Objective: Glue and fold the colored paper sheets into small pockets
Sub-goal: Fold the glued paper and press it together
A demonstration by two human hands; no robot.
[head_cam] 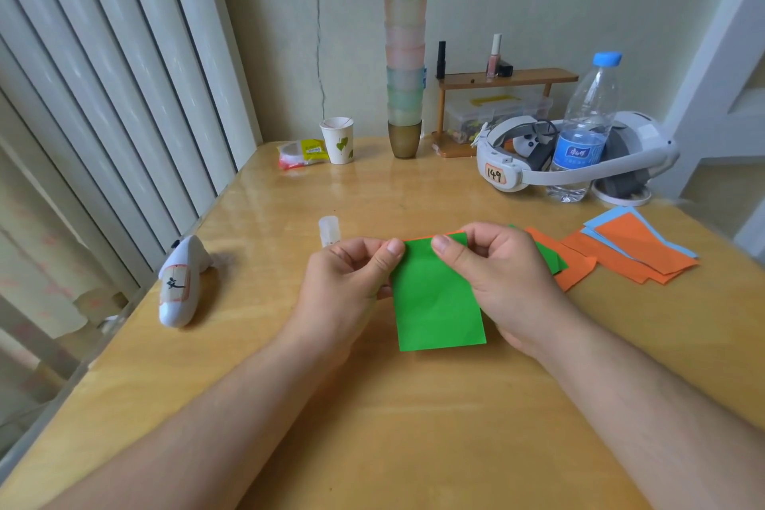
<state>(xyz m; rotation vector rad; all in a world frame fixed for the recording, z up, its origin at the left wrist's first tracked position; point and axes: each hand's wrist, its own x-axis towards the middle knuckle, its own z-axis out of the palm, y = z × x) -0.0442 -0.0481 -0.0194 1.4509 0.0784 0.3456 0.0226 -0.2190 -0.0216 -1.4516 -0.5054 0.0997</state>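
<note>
A green paper sheet (434, 298) is held above the middle of the wooden table (372, 406), with a thin orange edge showing along its top. My left hand (352, 277) pinches its top left corner between thumb and fingers. My right hand (501, 273) pinches its top right corner and runs down its right side. A glue stick (329, 230) lies just beyond my left hand. More paper lies to the right: orange sheets (629, 257), a blue sheet (600, 222) and a green piece (550, 257) partly hidden behind my right hand.
A white controller (180, 282) lies near the table's left edge. At the back stand a paper cup (337, 139), a tall stack of tumblers (405, 62), a small wooden shelf (505, 79), a headset (579, 149) and a water bottle (583, 128).
</note>
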